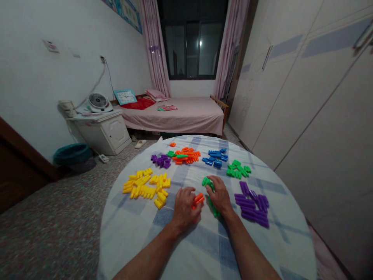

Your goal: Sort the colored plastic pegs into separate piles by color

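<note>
Both hands look closed from here: my left hand [184,208] clenches short orange plastic pegs [198,201], while my right hand [218,195] seemingly grasps green plastic pegs [213,207].

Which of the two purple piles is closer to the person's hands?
The larger purple pile, just right of the right hand; the smaller purple pile lies farther up the table.

A home bedroom: a single bed [171,118] under pink sheets stands below a dark window [192,46] hung with pink curtains [154,46], tall white wardrobe doors [309,89] line the right wall, and a small white bedside cabinet [101,134] carries a desk fan [98,102]. A slipper [140,144] lies on the speckled floor [52,217] beside the bed.
</note>
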